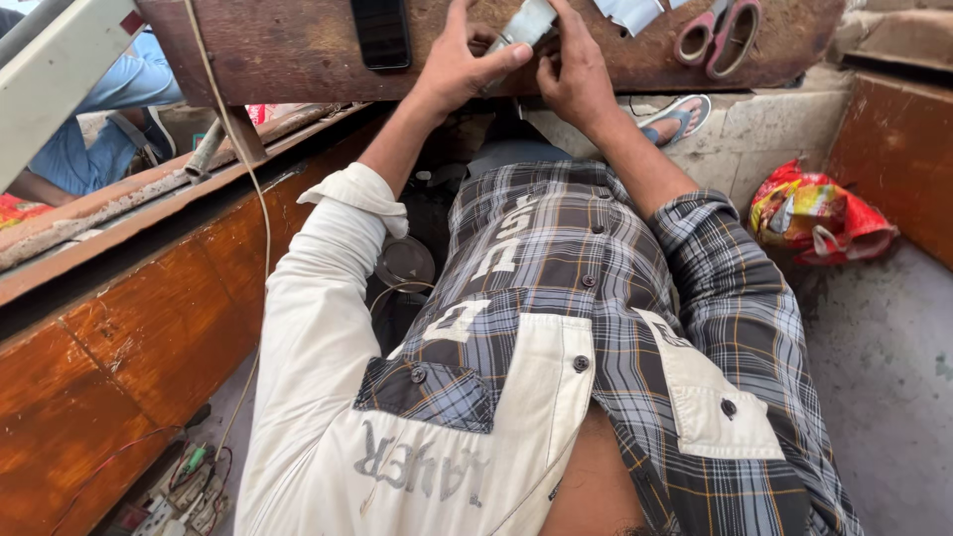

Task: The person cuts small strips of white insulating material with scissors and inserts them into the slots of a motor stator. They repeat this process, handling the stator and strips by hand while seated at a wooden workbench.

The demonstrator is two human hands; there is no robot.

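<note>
Grey strip [524,25] | on wooden board [298,45] | pinched by left hand [459,65], right hand [574,74] fingers

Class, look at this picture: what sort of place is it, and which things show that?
Probably a small workshop, perhaps tailoring or craft work. Both hands hold a pale strip on a worn wooden bench, with pink-handled scissors beside it and a power strip on the concrete floor.

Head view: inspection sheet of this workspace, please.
Surface: worn brown wooden board.
Job's things: grey fabric strip, pinched by both hands.
Clutter: black phone; pink-handled scissors; grey offcut.
Grippers: left hand and right hand both grip the strip.
Cables: pale cord; power strip on the floor.
Surroundings: red plastic bag; sandal; another person's blue sleeve.
</note>
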